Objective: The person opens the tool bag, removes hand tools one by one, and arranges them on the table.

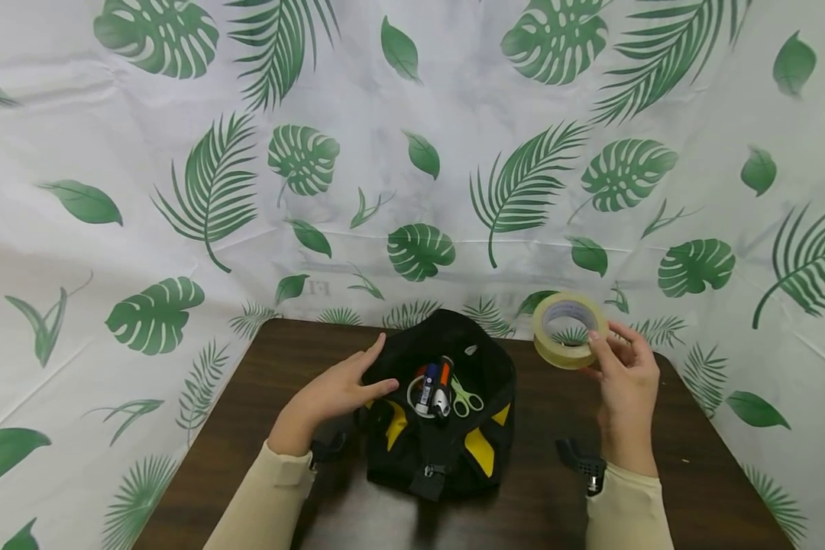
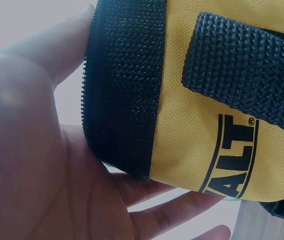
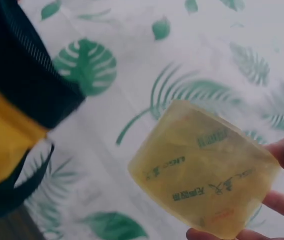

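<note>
A black-and-yellow tool bag [image 1: 392, 458] stands with its top gaping. My left hand [image 1: 337, 389] is at its left rim, thumb and fingers spread and nearly straight; the left wrist view has the bag's zippered edge [image 2: 121, 90] lying against the palm and fingers. To the right of the bag and above the table, my right hand [image 1: 629, 382] grips a roll of clear yellowish packing tape [image 1: 557, 356] between thumb and fingers. Inside the bag are green-handled scissors [image 1: 462, 399], a blue-capped tube [image 1: 426, 386], an orange-and-black tool [image 1: 444, 374] and part of a white ring [image 1: 413, 399].
Under the bag is a dark brown wooden table [image 1: 536, 489]. Behind it hangs a white cloth [image 1: 357, 283] with green leaf prints, reaching round both sides. A strap with a buckle [image 1: 433, 470] hangs at the bag's front.
</note>
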A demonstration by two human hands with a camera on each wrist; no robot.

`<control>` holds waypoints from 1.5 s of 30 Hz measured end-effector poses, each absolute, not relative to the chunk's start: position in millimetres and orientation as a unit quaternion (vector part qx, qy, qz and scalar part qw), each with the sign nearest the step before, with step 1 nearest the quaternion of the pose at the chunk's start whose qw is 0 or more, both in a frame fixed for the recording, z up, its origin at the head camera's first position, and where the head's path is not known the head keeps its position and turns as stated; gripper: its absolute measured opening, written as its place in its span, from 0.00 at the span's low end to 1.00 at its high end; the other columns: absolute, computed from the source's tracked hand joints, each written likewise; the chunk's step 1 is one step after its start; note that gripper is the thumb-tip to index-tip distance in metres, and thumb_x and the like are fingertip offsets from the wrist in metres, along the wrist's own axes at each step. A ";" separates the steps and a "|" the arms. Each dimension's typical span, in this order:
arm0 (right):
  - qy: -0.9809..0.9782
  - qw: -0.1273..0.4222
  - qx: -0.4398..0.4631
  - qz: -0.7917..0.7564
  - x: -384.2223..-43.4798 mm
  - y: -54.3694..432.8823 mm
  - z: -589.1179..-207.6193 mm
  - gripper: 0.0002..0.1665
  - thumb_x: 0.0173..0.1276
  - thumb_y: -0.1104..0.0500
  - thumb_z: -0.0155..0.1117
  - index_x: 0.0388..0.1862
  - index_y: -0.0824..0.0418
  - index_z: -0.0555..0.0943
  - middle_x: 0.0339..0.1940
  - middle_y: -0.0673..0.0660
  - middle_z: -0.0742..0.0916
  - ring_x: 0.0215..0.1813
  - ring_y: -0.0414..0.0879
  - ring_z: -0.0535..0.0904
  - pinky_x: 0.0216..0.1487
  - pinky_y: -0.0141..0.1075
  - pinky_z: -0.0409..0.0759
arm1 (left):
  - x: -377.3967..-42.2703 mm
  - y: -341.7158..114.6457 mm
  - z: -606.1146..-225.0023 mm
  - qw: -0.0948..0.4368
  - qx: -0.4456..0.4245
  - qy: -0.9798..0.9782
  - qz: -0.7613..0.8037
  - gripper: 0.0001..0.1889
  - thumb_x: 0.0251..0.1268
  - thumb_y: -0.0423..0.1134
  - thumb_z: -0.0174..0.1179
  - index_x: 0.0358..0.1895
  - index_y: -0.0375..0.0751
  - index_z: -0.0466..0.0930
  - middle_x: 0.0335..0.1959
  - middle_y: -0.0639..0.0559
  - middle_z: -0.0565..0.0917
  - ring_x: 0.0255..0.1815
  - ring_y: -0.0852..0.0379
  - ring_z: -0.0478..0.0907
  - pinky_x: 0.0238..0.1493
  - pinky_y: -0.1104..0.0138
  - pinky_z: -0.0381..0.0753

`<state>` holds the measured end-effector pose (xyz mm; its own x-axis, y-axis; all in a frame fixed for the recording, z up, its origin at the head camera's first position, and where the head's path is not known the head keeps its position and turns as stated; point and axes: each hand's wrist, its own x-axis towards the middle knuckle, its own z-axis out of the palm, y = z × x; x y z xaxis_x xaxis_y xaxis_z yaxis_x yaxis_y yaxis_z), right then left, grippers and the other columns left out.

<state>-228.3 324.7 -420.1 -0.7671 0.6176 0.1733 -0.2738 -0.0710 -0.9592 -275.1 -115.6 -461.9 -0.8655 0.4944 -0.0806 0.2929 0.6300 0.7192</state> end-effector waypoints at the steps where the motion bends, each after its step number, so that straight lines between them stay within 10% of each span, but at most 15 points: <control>1: -0.605 0.310 -0.150 0.718 -230.3 327.8 -423.2 0.30 0.67 0.56 0.84 0.66 0.57 0.86 0.46 0.50 0.91 0.42 0.42 0.89 0.29 0.35 0.90 | -275.1 -115.5 -461.7 0.136 0.221 0.893 0.369 0.54 0.74 0.75 0.58 0.91 0.66 0.37 0.92 0.47 0.51 0.93 0.38 0.47 0.87 0.34 0.54; 15: -0.529 0.291 -0.209 0.769 -269.5 369.9 -500.1 0.27 0.69 0.56 0.82 0.65 0.57 0.83 0.40 0.47 0.92 0.31 0.39 0.89 0.23 0.35 0.87 | -279.3 -113.7 -461.6 0.135 0.215 0.891 0.376 0.55 0.71 0.78 0.58 0.90 0.70 0.36 0.92 0.46 0.50 0.92 0.38 0.49 0.86 0.34 0.55; 37: -0.615 0.266 -0.206 0.713 -285.8 362.1 -575.6 0.37 0.74 0.48 0.77 0.75 0.59 0.74 0.52 0.51 0.84 0.42 0.39 0.85 0.32 0.33 0.89 | -277.6 -113.5 -458.1 0.136 0.215 0.891 0.376 0.54 0.74 0.75 0.58 0.91 0.67 0.37 0.92 0.43 0.50 0.92 0.36 0.48 0.87 0.33 0.54; 45: -0.687 0.202 -0.169 0.677 -285.7 368.2 -585.2 0.46 0.78 0.53 0.74 0.87 0.58 0.63 0.76 0.59 0.75 0.54 0.34 0.80 0.49 0.23 0.83 | -275.5 -114.6 -463.2 0.138 0.211 0.891 0.378 0.55 0.72 0.77 0.59 0.91 0.67 0.38 0.92 0.43 0.51 0.92 0.36 0.49 0.87 0.34 0.55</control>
